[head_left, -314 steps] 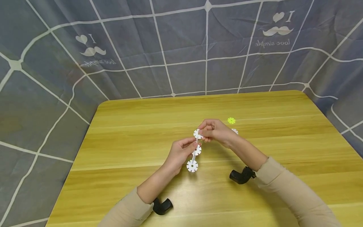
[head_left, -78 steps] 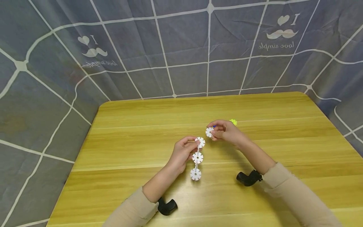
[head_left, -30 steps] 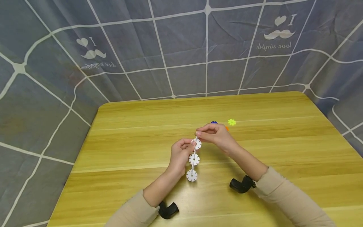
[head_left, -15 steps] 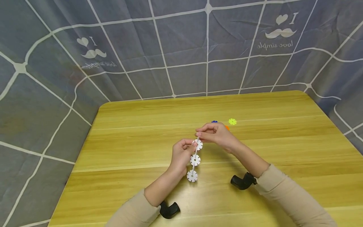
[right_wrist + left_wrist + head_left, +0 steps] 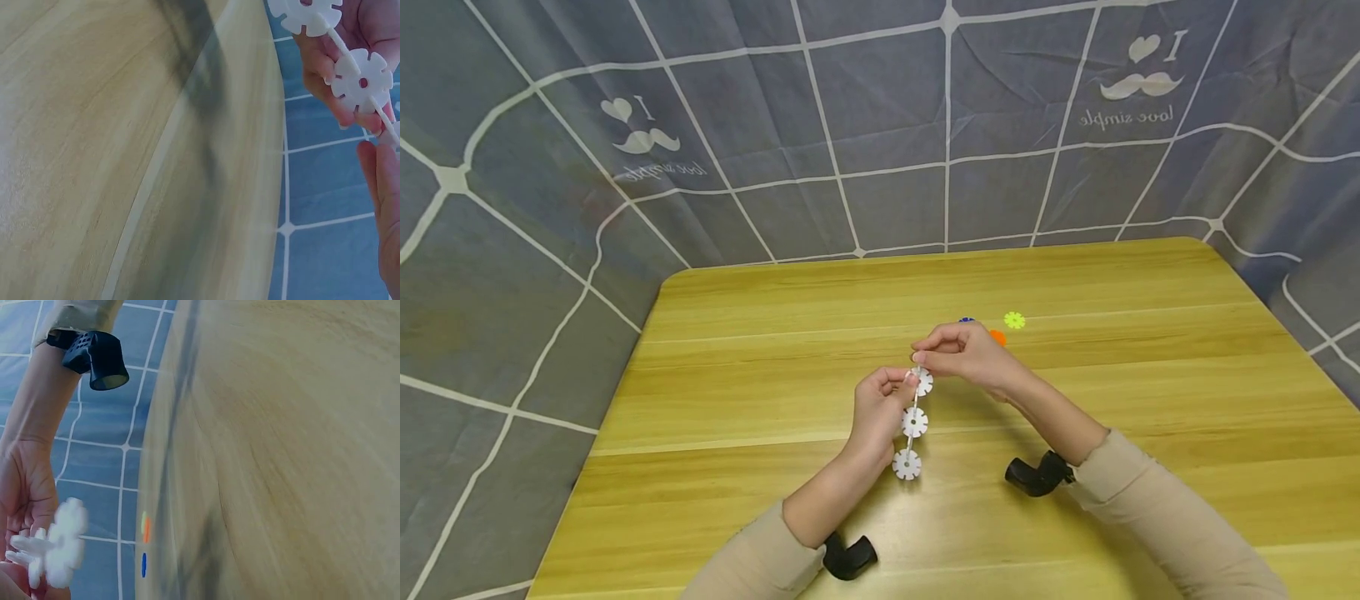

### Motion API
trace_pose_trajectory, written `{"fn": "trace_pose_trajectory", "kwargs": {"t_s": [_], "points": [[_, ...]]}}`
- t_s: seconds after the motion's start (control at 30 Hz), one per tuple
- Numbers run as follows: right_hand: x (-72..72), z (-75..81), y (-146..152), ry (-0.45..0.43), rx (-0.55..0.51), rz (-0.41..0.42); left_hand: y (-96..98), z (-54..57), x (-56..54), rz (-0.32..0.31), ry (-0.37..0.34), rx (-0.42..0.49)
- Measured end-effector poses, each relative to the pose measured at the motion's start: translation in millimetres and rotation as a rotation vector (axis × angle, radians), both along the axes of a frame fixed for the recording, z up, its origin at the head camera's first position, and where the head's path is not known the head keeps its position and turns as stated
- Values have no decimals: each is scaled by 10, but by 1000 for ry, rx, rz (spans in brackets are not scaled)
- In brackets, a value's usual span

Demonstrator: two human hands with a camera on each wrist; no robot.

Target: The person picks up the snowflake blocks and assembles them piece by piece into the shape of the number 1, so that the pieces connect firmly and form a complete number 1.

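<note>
A chain of white notched snowflake discs (image 5: 914, 422), slotted into each other, hangs over the table. My left hand (image 5: 874, 417) pinches it at the upper flat-facing disc (image 5: 924, 383), thumb on the front. Just above, my right hand (image 5: 973, 357) pinches a further white disc, seen edge-on and mostly hidden by the fingertips, right at the chain's top end. The lowest disc (image 5: 907, 465) hangs free. In the right wrist view a chain disc (image 5: 362, 81) faces the camera beside the fingers. In the left wrist view the white discs (image 5: 65, 544) are blurred near the palm.
On the wooden table (image 5: 737, 375), behind my right hand, lie a yellow-green disc (image 5: 1015, 320), an orange disc (image 5: 997, 337) and a partly hidden blue disc (image 5: 966, 320). Black camera mounts (image 5: 850, 558) sit at both wrists. A grey-blue checked curtain (image 5: 887, 125) surrounds the table.
Since 2.6 seconds ago my right hand has brought its separate white disc left to the chain's top and turned it edge-on. Over the last second both hands have barely moved.
</note>
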State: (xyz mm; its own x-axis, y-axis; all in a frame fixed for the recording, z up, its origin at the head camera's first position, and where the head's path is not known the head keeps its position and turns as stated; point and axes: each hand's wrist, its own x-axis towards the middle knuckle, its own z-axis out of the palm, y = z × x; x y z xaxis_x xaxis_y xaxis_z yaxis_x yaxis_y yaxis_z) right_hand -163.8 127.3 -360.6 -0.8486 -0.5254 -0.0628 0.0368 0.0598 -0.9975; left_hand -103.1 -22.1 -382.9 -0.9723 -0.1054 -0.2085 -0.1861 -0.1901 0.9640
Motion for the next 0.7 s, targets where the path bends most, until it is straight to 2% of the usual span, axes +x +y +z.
{"fn": "trace_pose_trajectory", "kwargs": {"t_s": [0.27, 0.47, 0.6, 0.7], "points": [[-4, -23, 17, 0, -41, 22, -32, 26, -14, -22, -2, 6], [-10, -96, 30, 69, -22, -25, -46, 18, -13, -56, -6, 48], [-13, -135, 40, 99, 15, -63, -62, 7, -12, -100, 3, 92], [-15, -164, 52, 107, 48, -76, -73, 2, -18, -149, -18, 115]]}}
